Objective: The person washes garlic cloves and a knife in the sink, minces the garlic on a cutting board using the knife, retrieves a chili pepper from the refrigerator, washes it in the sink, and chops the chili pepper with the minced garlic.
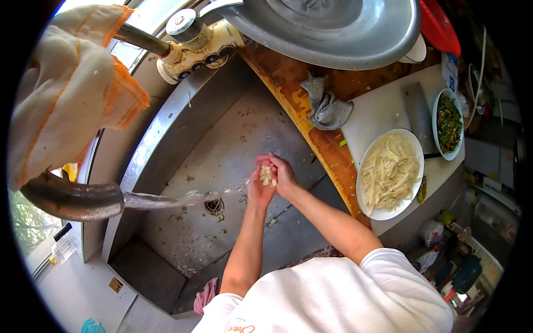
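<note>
My left hand (259, 192) and my right hand (285, 176) are cupped together over the metal sink (222, 125), with several pale peeled garlic cloves (267, 176) held between them. Water (161, 200) streams sideways in the picture from the metal tap (78, 197) towards my left hand and splashes beside it. The undersides of my fingers are hidden. Below the hands in the sink is a drain (213, 206) with green scraps around it.
Right of the sink, a wooden counter (288, 83) bears a grey cloth (327, 105), a large metal basin (333, 33) and a white cutting board (366, 114). On the board are a plate of pale strips (391, 175), a cleaver (419, 114) and a bowl of chopped greens (448, 122). A towel (61, 94) hangs upper left.
</note>
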Available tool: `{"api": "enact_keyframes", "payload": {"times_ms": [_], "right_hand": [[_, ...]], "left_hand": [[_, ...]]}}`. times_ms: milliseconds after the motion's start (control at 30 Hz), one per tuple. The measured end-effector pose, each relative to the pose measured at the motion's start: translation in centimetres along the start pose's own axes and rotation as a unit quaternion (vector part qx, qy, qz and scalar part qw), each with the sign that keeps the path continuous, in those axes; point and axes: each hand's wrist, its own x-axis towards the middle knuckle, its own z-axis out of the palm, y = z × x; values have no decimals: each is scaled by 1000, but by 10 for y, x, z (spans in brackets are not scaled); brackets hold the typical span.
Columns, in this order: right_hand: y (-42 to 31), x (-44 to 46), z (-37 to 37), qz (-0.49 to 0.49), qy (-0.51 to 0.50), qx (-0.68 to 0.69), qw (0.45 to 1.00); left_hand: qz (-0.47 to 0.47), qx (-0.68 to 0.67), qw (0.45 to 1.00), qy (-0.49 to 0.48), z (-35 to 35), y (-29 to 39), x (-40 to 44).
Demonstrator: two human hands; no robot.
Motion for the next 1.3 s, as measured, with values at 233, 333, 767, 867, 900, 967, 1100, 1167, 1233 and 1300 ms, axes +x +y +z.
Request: {"api": "enact_keyframes", "payload": {"times_ms": [233, 333, 767, 867, 900, 967, 1100, 1167, 1233, 1300], "right_hand": [[-2, 0, 33, 1, 103, 47, 994], [1, 11, 38, 5, 135, 65, 989], [-1, -20, 23, -104, 24, -282, 953], [-8, -36, 19, -258, -61, -510, 818], [-19, -45, 23, -286, -44, -612, 736], [-49, -61, 48, -343, -9, -779, 524], [-121, -87, 134, -490, -15, -633, 599], [-160, -95, 176, -618, -29, -591, 519], [-194, -101, 217, -680, 8, -607, 411], [-214, -86, 242, -685, 88, -676, 259]], "left_hand": [[79, -151, 985, 6, 7, 0, -6], [126, -124, 980, 93, 9, -2, -2], [64, -127, 989, 44, 5, 5, -7], [27, -121, 987, 100, -10, 20, -27], [26, -117, 979, 163, 3, 17, -37], [29, -112, 956, 270, 33, 16, -45], [-49, -126, 989, 58, -23, 18, -44], [-74, -132, 987, 48, -13, 18, -42], [-61, -42, 993, 88, 9, 20, -49], [-74, 48, 994, 69, 15, 23, -58]]}}
